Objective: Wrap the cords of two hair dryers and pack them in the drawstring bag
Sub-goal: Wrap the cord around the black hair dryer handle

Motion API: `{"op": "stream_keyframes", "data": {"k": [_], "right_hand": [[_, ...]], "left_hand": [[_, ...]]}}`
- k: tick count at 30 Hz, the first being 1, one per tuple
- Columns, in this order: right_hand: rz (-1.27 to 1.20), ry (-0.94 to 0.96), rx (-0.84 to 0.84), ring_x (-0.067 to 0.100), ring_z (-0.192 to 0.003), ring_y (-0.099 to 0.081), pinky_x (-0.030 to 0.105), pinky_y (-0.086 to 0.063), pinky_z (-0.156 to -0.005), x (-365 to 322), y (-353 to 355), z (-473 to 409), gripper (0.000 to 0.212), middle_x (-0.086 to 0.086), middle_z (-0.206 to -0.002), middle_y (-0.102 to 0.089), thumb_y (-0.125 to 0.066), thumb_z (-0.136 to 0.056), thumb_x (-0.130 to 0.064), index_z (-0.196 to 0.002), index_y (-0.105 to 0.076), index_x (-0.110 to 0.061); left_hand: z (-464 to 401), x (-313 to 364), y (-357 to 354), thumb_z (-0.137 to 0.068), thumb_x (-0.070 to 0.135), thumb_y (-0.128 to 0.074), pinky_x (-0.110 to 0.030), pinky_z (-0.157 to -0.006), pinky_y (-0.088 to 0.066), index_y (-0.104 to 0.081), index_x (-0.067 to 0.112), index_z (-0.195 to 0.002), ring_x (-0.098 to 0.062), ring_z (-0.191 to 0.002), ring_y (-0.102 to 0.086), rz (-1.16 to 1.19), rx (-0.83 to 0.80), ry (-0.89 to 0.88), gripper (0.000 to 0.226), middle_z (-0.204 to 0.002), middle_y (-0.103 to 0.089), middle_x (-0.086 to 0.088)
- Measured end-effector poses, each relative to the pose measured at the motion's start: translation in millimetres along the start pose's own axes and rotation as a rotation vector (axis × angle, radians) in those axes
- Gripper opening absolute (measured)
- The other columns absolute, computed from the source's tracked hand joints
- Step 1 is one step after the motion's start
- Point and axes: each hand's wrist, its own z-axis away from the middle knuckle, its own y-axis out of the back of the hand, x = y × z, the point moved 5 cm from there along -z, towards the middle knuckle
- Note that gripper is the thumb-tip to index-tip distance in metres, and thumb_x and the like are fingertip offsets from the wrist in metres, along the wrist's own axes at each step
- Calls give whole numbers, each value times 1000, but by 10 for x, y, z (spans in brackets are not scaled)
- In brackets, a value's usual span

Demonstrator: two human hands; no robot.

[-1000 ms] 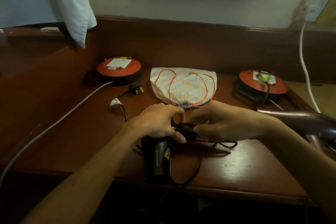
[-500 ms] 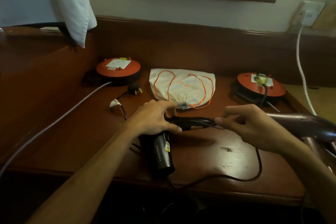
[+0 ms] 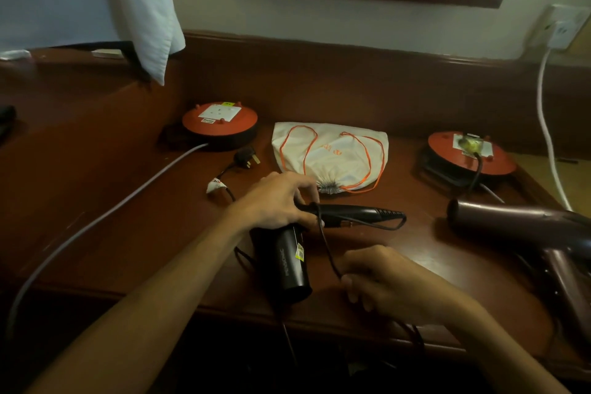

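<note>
A black hair dryer (image 3: 286,262) lies on the wooden desk (image 3: 399,249), barrel toward me and folded handle pointing right. My left hand (image 3: 281,201) grips it where handle meets body. Its black cord (image 3: 329,253) loops off the handle's end and runs down to my right hand (image 3: 380,281), which pinches it near the front edge. The cord's plug (image 3: 244,158) lies farther back on the left. A maroon hair dryer (image 3: 527,227) rests at the right. The white drawstring bag (image 3: 329,153) with orange strings lies flat behind my hands.
Two orange cable reels stand at the back, left reel (image 3: 220,121) and right reel (image 3: 470,153), the right with a plug in it. A grey cable (image 3: 105,214) crosses the desk's left side. A white cable (image 3: 547,125) hangs from a wall socket. White cloth (image 3: 144,9) hangs top left.
My right hand has left the handle's end and drawn the cord down toward the desk's front edge. My left hand stays on the black dryer.
</note>
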Motion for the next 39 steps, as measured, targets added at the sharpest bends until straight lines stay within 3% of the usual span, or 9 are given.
{"op": "stream_keyframes", "data": {"k": [3,7,14,17,19,29,34,37,39], "right_hand": [[-194,-43,-12,20,-56,-58,30,-47,-52,46,14,-30,54,7,-79,-70,-48,-102,-10,-138,-45,-50],[-88,57,-22,12,-66,-56,37,-52,-67,-1,15,-47,83,10,-82,-68,-45,-100,-3,-145,-19,-67],[43,75,-41,-36,-88,-42,-3,-35,-78,-31,-21,-22,75,-66,-88,-40,-42,-102,-1,-152,-20,-52],[193,153,94,-13,-122,-50,17,-45,-98,-74,-68,-40,81,-41,-136,-49,-43,-100,-8,-147,-12,-66],[249,192,127,11,-124,-56,37,-51,-97,-7,-129,-62,81,-16,-140,-57,-43,-100,-10,-148,-10,-66],[351,235,211,8,-134,-48,24,-41,-110,343,-74,-476,59,-19,-148,-51,-53,-100,-13,-140,-46,-55],[493,284,423,27,-103,-68,38,-57,-87,603,77,-655,34,6,-117,-72,-69,-90,-9,-119,-72,-25],[246,225,409,21,-74,-69,44,-59,-71,632,204,-743,4,6,-84,-75,-72,-86,-19,-89,-75,-19],[139,191,356,19,-57,-61,44,-51,-57,603,332,-867,36,10,-64,-65,-69,-83,-41,-70,-66,-7]], "left_hand": [[6,-33,6,-73,46,-88,-47,-95,-53,-66,41,-102,-14,-101,-68,1,-8,15,37,-106,-75,5],[2,-13,37,-75,36,-88,-46,-98,-52,-62,42,-106,-13,-104,-64,0,-153,18,41,-111,-69,7],[-14,54,33,-70,36,-91,-43,-101,-48,-65,41,-109,-9,-110,-63,-64,-265,-10,46,-112,-72,12],[0,45,70,-73,34,-91,-41,-102,-50,-71,35,-108,-4,-108,-65,-6,-248,-41,41,-110,-73,10],[20,31,92,-73,33,-91,-42,-101,-50,-73,34,-107,-4,-107,-66,31,-230,-58,38,-108,-73,10],[148,-140,206,-75,23,-90,-32,-101,-46,-74,26,-110,-1,-109,-65,197,-198,-77,38,-109,-74,12],[165,-185,239,-79,20,-87,-31,-102,-46,-73,20,-112,0,-109,-65,238,-184,-71,36,-109,-74,13],[208,-168,174,-76,14,-88,-40,-106,-46,-74,20,-106,-5,-109,-66,263,-165,-91,34,-108,-74,10],[240,-96,82,-73,18,-88,-44,-105,-47,-75,24,-102,-7,-107,-66,236,-161,-111,32,-106,-73,11]]}}
